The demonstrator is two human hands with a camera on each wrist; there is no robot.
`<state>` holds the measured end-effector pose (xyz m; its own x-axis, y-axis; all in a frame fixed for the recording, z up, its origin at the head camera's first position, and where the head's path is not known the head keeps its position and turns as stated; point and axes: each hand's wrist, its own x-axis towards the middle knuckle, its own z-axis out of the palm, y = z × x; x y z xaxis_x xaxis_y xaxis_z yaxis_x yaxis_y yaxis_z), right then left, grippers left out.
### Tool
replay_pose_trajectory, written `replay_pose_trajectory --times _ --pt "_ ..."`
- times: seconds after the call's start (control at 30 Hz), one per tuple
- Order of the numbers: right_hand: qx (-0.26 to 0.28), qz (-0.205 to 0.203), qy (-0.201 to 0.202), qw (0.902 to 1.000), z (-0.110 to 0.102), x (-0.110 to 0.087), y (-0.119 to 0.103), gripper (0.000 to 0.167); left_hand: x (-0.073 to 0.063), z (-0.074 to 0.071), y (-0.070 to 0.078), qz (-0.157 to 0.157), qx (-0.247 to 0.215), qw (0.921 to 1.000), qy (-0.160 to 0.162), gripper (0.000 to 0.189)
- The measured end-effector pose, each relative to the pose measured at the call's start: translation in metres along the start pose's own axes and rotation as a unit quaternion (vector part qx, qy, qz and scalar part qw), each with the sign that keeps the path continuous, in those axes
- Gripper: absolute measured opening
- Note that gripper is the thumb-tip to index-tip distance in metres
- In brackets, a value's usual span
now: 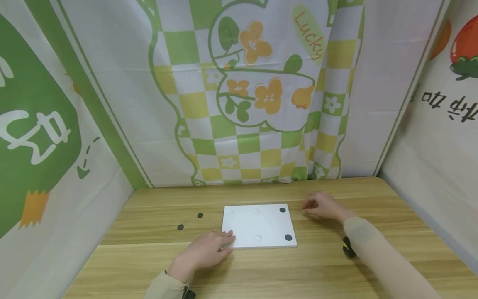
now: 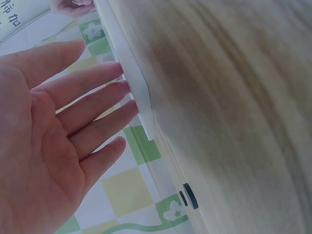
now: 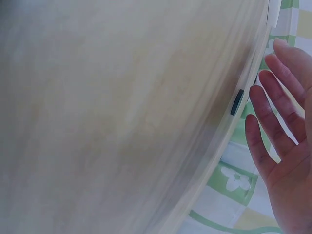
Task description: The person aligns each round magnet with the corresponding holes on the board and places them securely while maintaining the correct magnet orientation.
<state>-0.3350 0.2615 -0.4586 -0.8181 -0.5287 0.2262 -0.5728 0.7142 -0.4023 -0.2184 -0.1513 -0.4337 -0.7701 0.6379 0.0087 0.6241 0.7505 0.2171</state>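
Note:
A flat white board (image 1: 257,224) with shallow round recesses lies on the table. Black discs fill two recesses on its right side, an upper disc (image 1: 282,210) and a lower disc (image 1: 288,237). My left hand (image 1: 209,249) rests its extended fingertips on the board's lower left corner, holding nothing; in the left wrist view the palm (image 2: 44,141) faces the camera. Just right of the board, my right hand (image 1: 325,206) hovers low with loosely bent fingers. The right wrist view has a black disc (image 3: 237,102) on the table near those fingertips; the hand hides it in the head view.
Two more black discs, one (image 1: 200,215) farther back and one (image 1: 181,227) nearer, lie on the wooden table (image 1: 149,257) left of the board. A patterned cloth (image 1: 246,145) hangs behind the table's back edge, with printed cloth walls at both sides.

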Motion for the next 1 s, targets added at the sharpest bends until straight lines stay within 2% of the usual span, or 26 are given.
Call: replay_pose_trajectory --times 0.57,1.0 --pt "-0.016 -0.004 0.003 0.9999 -0.006 -0.011 0.011 0.010 0.001 0.000 0.000 -0.004 -0.007 0.9999 -0.006 0.041" --pt "-0.012 0.006 0.001 0.9999 -0.011 -0.020 0.017 0.019 0.001 -0.002 0.002 -0.003 -0.004 1.0000 -0.003 0.040"
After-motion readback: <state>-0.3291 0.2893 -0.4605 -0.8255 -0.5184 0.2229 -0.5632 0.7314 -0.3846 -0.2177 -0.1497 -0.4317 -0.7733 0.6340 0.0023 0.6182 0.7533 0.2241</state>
